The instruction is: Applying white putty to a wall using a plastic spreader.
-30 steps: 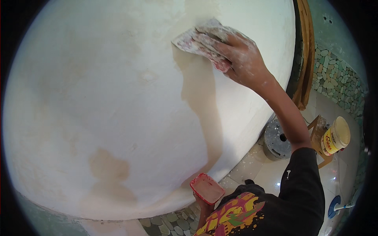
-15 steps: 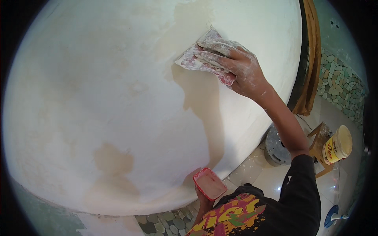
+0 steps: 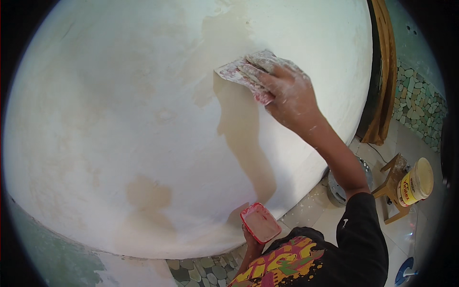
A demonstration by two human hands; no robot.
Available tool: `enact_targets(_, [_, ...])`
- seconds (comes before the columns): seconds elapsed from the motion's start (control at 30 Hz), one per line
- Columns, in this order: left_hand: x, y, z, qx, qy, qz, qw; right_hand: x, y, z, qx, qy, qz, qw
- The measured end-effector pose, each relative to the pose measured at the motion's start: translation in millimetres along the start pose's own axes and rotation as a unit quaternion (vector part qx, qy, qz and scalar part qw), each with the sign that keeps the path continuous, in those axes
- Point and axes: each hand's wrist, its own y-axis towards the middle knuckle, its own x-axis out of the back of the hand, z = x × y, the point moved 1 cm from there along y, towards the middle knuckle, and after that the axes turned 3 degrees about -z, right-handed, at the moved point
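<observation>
My right hand [image 3: 295, 95], smeared with white putty, is closed round a red, putty-caked scraper [image 3: 237, 76]. The thin, wide edge of this scraper lies at or against the white wall [image 3: 119, 110]; exact contact is hard to tell. My left hand [image 3: 252, 243] grips a red rectangular tub [image 3: 250, 230] low in front of my body. Pale, pinkish-looking putty [image 3: 262, 224] fills part of the tub. Most of the left hand's fingers are hidden beneath it. Beige shadows of my arm and head fall across the wall, which has faint uneven patches.
Right of the wall's edge stands a brown wooden stool [image 3: 394, 186] with a yellow-and-white bucket [image 3: 415, 182]. A grey round container [image 3: 337, 191] sits partly behind my right arm. Pebble-like stone cladding [image 3: 416, 103] and a brown curtain-like strip [image 3: 384, 86] are farther right.
My right hand and the scraper have come a little lower on the wall, and the scraper's tilt has changed. My left hand still holds the tub. The whole view has shifted slightly.
</observation>
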Motion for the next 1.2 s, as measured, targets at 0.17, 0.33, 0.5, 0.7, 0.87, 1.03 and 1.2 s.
enact_targets(0.17, [1.8,3.6,-1.1,0.020,-0.032,0.023,0.999,10.9,47.0,-13.5,0.016,-0.024,-0.002,1.000])
enact_targets(0.33, [-5.2,-0.8,1.2,0.014,-0.050,0.021,0.998,15.3,46.6,-8.7,-0.035,-0.018,0.091,0.995])
enact_targets(0.5, [-1.5,0.9,3.7,-0.002,-0.039,0.004,0.999,19.0,34.4,-8.1,-0.008,0.003,0.077,0.997])
enact_targets(0.7, [-13.8,-1.5,7.0,0.009,-0.036,0.018,0.999,3.7,69.5,4.2,0.052,0.035,-0.021,0.998])
enact_targets(0.87, [-12.3,-3.8,13.3,-0.020,-0.037,0.025,0.999,-5.3,37.8,32.0,0.035,0.005,0.066,0.997])
enact_targets(1.03, [-1.2,-12.2,11.5,-0.046,-0.053,0.009,0.998,15.6,45.3,36.3,0.025,0.035,0.132,0.990])
enact_targets(1.2, [-5.1,-19.4,10.4,-0.037,-0.049,0.024,0.998,-3.1,83.0,16.4,0.071,0.006,-0.008,0.997])
